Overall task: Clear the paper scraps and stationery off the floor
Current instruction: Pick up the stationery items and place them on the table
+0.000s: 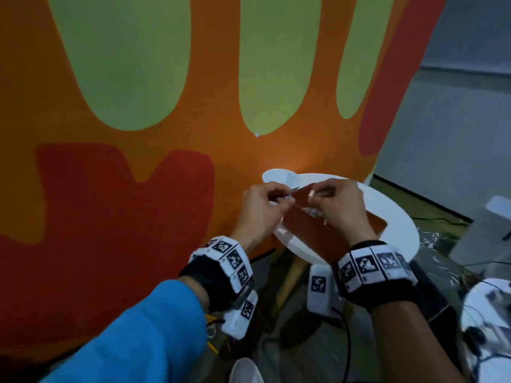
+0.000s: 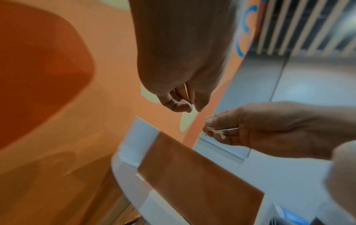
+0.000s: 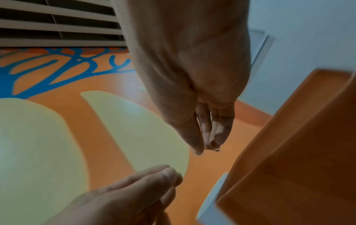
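Above the round white counter, the left hand and right hand meet, each pinching something small and pale. The head view blurs what they grip; the left wrist view shows a thin sliver between the right hand's fingers, and the right wrist view a tiny clear bit at its fingertips. An orange box sits on the counter beneath them, partly hidden by the wrists. A small white scrap lies far off on the orange-and-green floor.

Smooth white table; matt orange box.
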A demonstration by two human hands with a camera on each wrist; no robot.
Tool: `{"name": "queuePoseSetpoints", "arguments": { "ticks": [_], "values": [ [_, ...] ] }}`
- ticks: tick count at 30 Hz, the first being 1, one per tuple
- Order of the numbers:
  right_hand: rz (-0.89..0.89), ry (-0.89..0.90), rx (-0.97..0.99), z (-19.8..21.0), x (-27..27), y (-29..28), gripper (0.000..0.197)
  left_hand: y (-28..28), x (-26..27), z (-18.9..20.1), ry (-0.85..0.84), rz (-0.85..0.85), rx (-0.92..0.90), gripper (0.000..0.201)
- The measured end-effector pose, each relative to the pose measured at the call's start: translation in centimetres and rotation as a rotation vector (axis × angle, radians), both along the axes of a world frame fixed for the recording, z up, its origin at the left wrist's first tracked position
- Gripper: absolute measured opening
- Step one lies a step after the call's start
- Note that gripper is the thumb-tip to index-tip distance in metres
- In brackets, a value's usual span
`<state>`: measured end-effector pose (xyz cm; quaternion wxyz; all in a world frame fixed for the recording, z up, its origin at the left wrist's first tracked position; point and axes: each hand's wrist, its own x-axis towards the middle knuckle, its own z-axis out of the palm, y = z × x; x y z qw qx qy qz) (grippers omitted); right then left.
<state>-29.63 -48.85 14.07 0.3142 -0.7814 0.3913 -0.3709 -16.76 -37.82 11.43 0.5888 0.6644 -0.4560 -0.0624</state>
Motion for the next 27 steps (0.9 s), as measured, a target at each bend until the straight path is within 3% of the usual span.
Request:
{"name": "queuePoseSetpoints", "arguments": {
  "ticks": [5,8,10,14,18,23,27],
  "values": [
    [-0.119,0.069,0.003,-0.9,-1.9,-2.8,0.017,-6.2,-0.7,0.2,-0.120,-0.093,0.161,0.018],
    [-0.097,0.138,0.036,-1.4,-2.1,-3.6,0.027,-7.2,-0.3,-0.1,-0.230,-0.112,0.291,0.029],
    [-0.068,0.125,0.034,-1.3,-1.9,-3.6,0.026,-6.6,0.6,-0.3,-0.218,-0.094,0.295,0.028],
    [0.075,0.060,0.021,-0.4,-0.6,-2.0,0.020,-3.5,2.7,-0.2,-0.150,-0.037,0.253,0.018],
    [0.292,0.123,0.035,-1.0,2.0,1.0,0.022,1.3,5.4,-0.8,-0.073,0.062,0.232,0.013],
    [0.496,0.356,0.072,-3.1,5.5,4.9,0.023,7.9,8.0,-3.8,0.004,0.133,0.305,0.008],
    [0.675,0.635,0.102,-7.7,8.8,9.4,0.018,14.6,9.7,-10.2,0.035,0.179,0.532,0.006]
  ]
}}
